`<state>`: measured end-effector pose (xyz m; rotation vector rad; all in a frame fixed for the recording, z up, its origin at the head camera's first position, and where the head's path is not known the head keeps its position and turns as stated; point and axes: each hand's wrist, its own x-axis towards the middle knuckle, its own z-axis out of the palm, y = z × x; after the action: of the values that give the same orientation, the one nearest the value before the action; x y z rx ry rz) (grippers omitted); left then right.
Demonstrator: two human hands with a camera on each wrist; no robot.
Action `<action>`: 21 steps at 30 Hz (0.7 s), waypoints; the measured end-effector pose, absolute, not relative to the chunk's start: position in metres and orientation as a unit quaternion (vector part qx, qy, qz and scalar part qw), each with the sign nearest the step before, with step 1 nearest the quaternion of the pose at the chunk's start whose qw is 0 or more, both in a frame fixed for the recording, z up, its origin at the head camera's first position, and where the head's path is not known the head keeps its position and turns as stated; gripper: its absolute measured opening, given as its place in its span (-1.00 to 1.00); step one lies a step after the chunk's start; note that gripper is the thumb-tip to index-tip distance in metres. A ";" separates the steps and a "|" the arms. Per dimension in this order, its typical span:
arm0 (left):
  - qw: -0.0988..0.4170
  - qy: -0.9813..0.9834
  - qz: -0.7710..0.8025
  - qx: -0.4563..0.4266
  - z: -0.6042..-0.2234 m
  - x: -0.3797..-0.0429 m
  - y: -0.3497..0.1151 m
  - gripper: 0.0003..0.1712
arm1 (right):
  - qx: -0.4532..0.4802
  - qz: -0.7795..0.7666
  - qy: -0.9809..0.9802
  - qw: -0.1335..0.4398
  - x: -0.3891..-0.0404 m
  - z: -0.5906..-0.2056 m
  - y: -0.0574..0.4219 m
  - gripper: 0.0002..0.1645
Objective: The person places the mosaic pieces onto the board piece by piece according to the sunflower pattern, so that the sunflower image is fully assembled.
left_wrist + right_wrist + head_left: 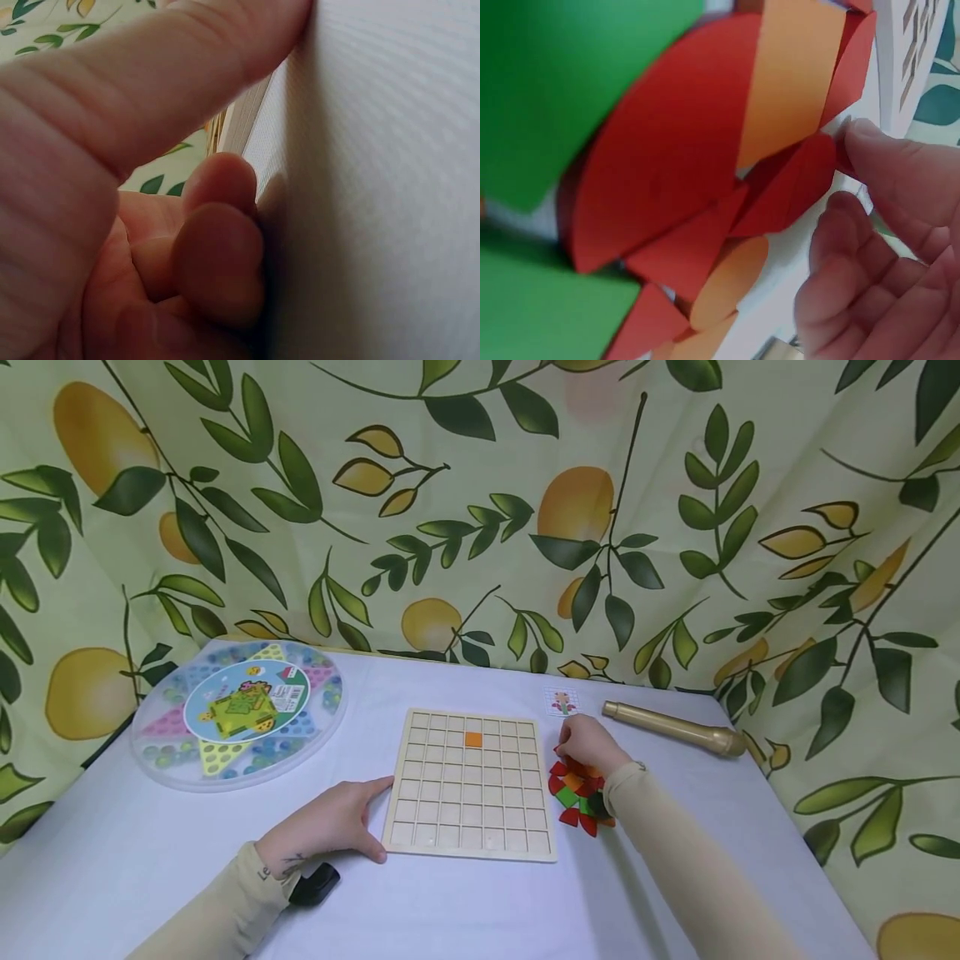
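Observation:
A pale wooden grid board (472, 793) lies on the white table, one orange square tile (473, 740) sitting in a cell near its top. At the board's left side, my left hand (333, 822) touches the edge with index finger and thumb spread apart; the left wrist view shows its other fingers bent against the tablecloth. My right hand (591, 743) is at the far end of a pile of red, orange and green tiles (567, 797) to the right of the board. Between its thumb and index finger it pinches a small red tile (843, 155), mostly hidden by the fingertips.
A round clear game case (247, 714) with a star pattern and marbles lies at the back left. Behind the pile are a small picture card (562, 701) and a gold microphone-shaped stick (671, 727). A leaf-patterned curtain (465, 527) hangs behind the table.

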<state>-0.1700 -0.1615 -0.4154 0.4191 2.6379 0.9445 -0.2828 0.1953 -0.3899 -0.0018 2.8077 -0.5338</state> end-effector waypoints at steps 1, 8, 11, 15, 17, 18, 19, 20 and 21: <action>0.154 0.920 0.331 0.144 -0.415 -0.170 -0.162 0.24 | 0.000 -0.203 0.969 0.141 -0.284 -0.390 0.195 -0.86; 0.153 0.920 0.333 0.139 -0.413 -0.169 -0.163 0.24 | -0.057 -0.351 0.925 0.132 -0.295 -0.379 0.170 -0.87; 0.157 0.919 0.337 0.135 -0.414 -0.169 -0.164 0.24 | -0.114 -0.379 0.905 0.156 -0.298 -0.373 0.144 -0.74; 0.164 0.916 0.344 0.128 -0.413 -0.168 -0.163 0.24 | -0.181 -0.344 0.907 0.164 -0.301 -0.370 0.110 -0.79; 0.163 0.915 0.344 0.129 -0.413 -0.168 -0.162 0.24 | -0.208 -0.319 0.911 0.155 -0.302 -0.371 0.096 -0.85; 0.161 0.915 0.345 0.132 -0.414 -0.168 -0.162 0.24 | -0.218 -0.310 0.913 0.149 -0.303 -0.372 0.091 -0.88; 0.159 0.915 0.345 0.134 -0.414 -0.168 -0.162 0.24 | -0.223 -0.305 0.914 0.145 -0.304 -0.373 0.086 -0.90; 0.157 0.916 0.343 0.134 -0.415 -0.168 -0.162 0.24 | -0.227 -0.301 0.916 0.141 -0.305 -0.373 0.082 -0.93; 0.157 0.917 0.343 0.134 -0.415 -0.169 -0.162 0.25 | -0.227 -0.298 0.917 0.138 -0.305 -0.373 0.078 -0.96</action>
<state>-0.1686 -0.1622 -0.4148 0.3823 2.6237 0.9817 -0.3049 0.0780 -0.3734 -0.6559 2.6510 -0.8629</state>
